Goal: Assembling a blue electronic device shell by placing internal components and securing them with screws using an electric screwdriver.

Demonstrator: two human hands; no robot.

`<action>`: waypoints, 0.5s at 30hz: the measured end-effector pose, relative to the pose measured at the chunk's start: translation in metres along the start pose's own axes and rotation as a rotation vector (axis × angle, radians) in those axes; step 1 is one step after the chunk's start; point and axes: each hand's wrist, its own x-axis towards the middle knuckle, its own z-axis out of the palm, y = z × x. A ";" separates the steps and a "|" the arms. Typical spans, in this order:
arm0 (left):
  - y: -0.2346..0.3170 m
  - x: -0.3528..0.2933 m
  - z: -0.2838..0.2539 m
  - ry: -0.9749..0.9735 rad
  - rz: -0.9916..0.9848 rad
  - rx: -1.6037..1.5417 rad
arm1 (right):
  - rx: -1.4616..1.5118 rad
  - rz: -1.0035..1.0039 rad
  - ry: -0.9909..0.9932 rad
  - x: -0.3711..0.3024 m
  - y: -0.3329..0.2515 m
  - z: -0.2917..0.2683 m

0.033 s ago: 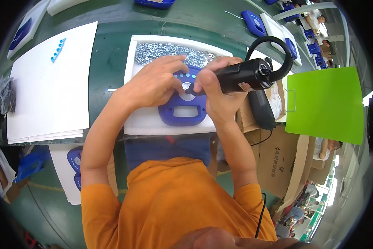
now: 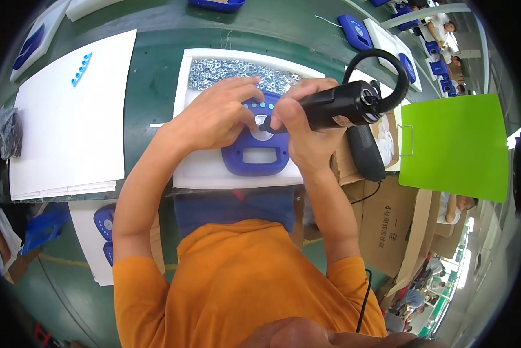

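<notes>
A blue plastic panel [image 2: 254, 164], with a row of pale blue buttons, a round silvery disc [image 2: 261, 136] and a rectangular opening, lies on a white foam tray [image 2: 199, 173] in front of me. My left hand [image 2: 217, 115] is bent over the panel's left side, its thumb beside the disc and its fingers near the buttons. My right hand [image 2: 310, 130] is wrapped round a black electric screwdriver [image 2: 336, 107], held nearly level. The tool's narrow end points left, over the disc; whether it touches a screw cannot be seen.
Many small shiny metal nuts or washers [image 2: 214, 72] fill the tray's far part. White sheets [image 2: 75, 139] with a blue strip [image 2: 82, 69] lie left. At right are a black pouch-like object [image 2: 365, 153], cardboard box [image 2: 388, 226] and green board [image 2: 454, 148]. People work beyond.
</notes>
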 end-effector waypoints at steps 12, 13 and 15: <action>-0.003 0.000 0.003 -0.011 -0.001 -0.006 | 0.167 0.056 -0.047 0.013 0.002 -0.002; -0.003 0.000 0.003 -0.018 -0.009 -0.022 | 0.121 0.059 -0.062 0.013 0.002 -0.003; -0.002 0.001 0.003 -0.035 -0.029 -0.041 | 0.074 0.061 -0.073 0.014 0.002 -0.005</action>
